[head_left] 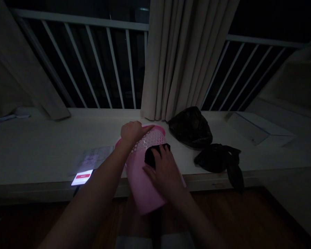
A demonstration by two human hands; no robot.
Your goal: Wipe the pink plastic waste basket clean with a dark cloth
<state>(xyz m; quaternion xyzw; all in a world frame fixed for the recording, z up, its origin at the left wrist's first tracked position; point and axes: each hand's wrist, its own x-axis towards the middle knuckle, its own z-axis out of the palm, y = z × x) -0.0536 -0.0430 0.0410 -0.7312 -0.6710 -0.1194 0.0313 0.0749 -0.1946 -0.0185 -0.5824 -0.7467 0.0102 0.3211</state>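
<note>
A pink plastic basket (145, 186) with a honeycomb-mesh upper part is tilted at the front edge of a white ledge. My left hand (132, 133) grips its rim at the top. Over the basket's side, my right hand (164, 167) has its fingers on a small black item (150, 157), which looks like a cloth or folded bag; the hand partly covers it. To the right, a large black plastic bag (190, 128) lies on the ledge, and a smaller black bag (214, 159) hangs partly over the edge.
The white ledge (41, 148) runs below railings and curtains (168, 62). A lit phone (82, 177) and a paper sheet (93, 157) lie left of the basket. A white box (259, 128) sits at the right. Below is a dark wooden floor (235, 221).
</note>
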